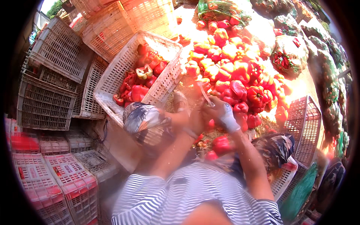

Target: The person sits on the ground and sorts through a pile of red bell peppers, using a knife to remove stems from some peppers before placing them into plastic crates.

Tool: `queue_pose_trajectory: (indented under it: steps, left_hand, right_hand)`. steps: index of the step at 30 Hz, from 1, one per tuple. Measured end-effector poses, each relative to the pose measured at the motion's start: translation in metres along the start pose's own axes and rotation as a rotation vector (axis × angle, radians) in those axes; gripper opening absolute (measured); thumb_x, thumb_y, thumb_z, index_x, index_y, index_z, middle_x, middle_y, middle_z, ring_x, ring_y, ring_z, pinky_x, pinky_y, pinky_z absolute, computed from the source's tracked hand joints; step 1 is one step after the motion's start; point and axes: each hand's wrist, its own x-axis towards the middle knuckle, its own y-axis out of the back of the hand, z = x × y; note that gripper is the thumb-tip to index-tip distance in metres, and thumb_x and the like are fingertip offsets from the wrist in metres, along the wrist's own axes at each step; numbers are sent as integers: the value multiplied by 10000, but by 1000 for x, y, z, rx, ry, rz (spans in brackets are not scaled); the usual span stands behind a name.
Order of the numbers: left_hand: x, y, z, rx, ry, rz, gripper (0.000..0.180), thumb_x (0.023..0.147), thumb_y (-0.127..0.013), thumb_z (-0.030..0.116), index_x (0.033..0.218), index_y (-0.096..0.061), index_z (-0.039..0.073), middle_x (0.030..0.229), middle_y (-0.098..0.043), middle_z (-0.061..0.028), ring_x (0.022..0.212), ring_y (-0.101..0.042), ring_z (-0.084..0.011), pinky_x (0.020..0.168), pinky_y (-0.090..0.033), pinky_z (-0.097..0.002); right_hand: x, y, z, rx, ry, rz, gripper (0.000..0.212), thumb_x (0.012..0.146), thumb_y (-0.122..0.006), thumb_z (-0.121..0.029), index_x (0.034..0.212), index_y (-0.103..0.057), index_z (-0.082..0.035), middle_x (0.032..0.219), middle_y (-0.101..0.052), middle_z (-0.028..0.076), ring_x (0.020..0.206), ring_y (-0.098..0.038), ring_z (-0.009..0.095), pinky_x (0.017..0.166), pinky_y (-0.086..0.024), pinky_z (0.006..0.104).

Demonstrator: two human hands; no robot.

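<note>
In the head view, a broad heap of glossy red bell peppers (242, 71) spread across the upper centre of the frame, just beyond the hands. The right hand (219, 110), partly covered in white, pinched a thin pale tool (204, 94); the left hand (197, 119) was blurred beside it, and I could not tell its grip. A slatted pale plastic crate (167, 84), upper left of centre, held more red peppers (138, 92), some cut; a knee in patterned trousers (144, 117) hid part of its near rim. Weathered plastic crates (48, 103) were stacked at the left, red-stained pale ones (69, 170) below them. Bulging mesh sacks (288, 54) stood upper right, green netting (300, 193) lower right. Yellowish scraps littered the ground (183, 84), and harsh sunlight washed out the upper centre.
</note>
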Motion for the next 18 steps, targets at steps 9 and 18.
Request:
queue_pose_trajectory:
  steps: [9,18]
  left_hand:
    - [23,-2,0,833,-186,122,445,1015,-468,475,1322,-551,163,1200,-623,-38,1046,-582,-273,931,-493,-452]
    - [49,62,32,906,-265,444,635,930,-616,520,1385,-433,116,1181,-516,-117,952,-554,-269,802,-496,-379]
  right_hand:
    - [-106,166,19,-498,397,839,497,734,-767,-112,1209,-623,-145,1023,-681,121,822,-706,294,664,-558,375]
    - [-228,421,136,-1395,-562,1178,486,920,-617,-418,1324,-575,-151,1218,-657,175,1069,-655,352,873,-522,466]
